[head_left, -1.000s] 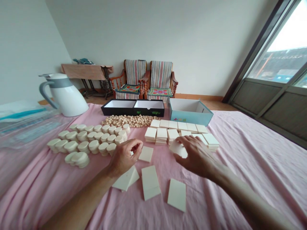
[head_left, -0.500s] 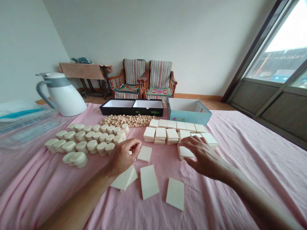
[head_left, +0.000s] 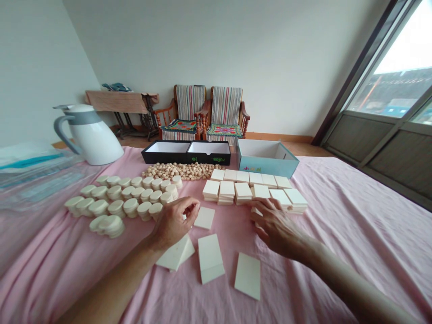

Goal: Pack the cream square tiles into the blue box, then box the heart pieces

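Tiles (head_left: 227, 189), square and pale, are standing in 2 rows of stacks right of the frame's centre, and my right hand (head_left: 276, 227) is reaching over the near row from the lower right. Its fingers are stretching forward and partly covering a pale piece (head_left: 257, 211); whether they are gripping it or only touching it, I cannot tell. My left hand (head_left: 173, 220) is sitting near the centre, its fingers curling in to meet the thumb; whether I am pinching something inside, I cannot tell. Just right of it a loose tile (head_left: 204, 219) is lying on pink cloth (head_left: 293, 288), and at lower centre 4 more tiles (head_left: 247, 275) are lying, 2 of them overlapping. Left of the centre, round discs (head_left: 116, 206) are standing in stacked rows. Small round wooden pieces (head_left: 184, 171) are lying heaped in front of a black box (head_left: 168, 157) with 2 compartments, and a light blue box (head_left: 266, 165) is standing beside it.
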The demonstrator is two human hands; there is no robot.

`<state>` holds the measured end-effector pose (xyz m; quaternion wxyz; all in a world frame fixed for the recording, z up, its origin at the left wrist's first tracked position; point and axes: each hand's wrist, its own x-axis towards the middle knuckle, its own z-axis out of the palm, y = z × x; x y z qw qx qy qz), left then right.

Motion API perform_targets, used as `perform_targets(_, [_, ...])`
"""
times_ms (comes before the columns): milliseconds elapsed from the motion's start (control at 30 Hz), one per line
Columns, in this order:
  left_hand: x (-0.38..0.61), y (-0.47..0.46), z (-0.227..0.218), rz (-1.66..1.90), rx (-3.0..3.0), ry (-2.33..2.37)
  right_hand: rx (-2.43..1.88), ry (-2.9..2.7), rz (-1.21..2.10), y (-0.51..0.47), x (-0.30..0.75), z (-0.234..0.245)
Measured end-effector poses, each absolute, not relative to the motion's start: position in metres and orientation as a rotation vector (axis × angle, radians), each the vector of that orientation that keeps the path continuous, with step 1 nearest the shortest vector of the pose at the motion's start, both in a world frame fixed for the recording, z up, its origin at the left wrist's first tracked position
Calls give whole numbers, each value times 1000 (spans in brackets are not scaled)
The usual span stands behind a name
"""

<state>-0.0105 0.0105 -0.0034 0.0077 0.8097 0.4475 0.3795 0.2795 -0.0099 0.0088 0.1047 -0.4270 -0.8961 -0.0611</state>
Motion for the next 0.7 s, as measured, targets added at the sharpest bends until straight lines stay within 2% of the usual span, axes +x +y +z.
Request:
perform_targets(200, [-10,12,-3,1186,2522,1403,-1212,-2514,-76,-14,288,13])
perform_targets(467, [-10,11,-3,1187,2527,1391,-1478,-2306,93,-43,287,12])
perform_targets(700, [-9,9,-1,1203,2522,1383,-1398,-2294,108,-50,285,13])
